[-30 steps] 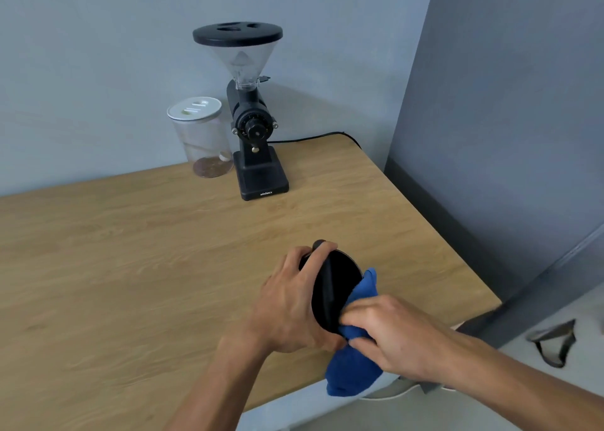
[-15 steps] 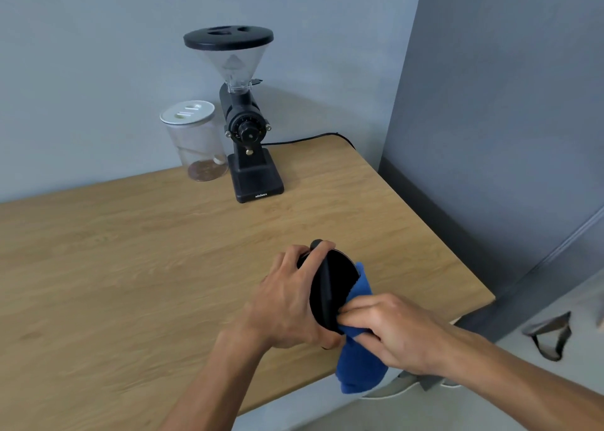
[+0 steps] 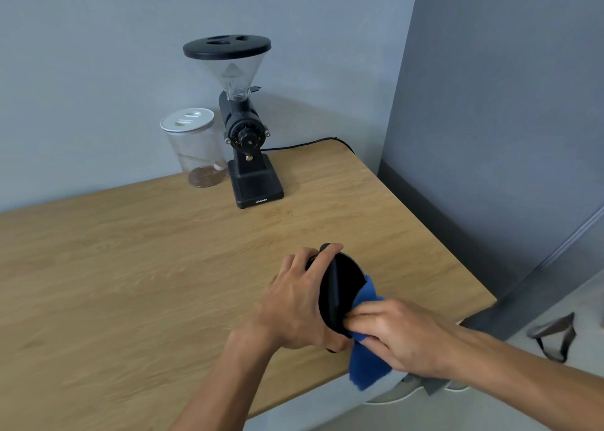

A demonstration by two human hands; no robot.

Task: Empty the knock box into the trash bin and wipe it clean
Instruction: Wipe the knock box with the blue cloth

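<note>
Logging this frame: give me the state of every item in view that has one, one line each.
knock box: tipped on its side, opening facing right, held above the table.
blue cloth: pressed at the box rim, lower end hanging.
left hand: gripping the box.
right hand: holding the cloth.
grinder: upright, lid on, hopper looks empty.
jar: lidded, nearly empty.

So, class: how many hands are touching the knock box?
2: left hand grips its outside; right hand presses the blue cloth at the knock box rim.

I see a light wooden table (image 3: 130,267) against a pale blue-grey wall (image 3: 98,54), a darker grey panel (image 3: 506,103) at right, pale floor (image 3: 581,306) beyond.
</note>
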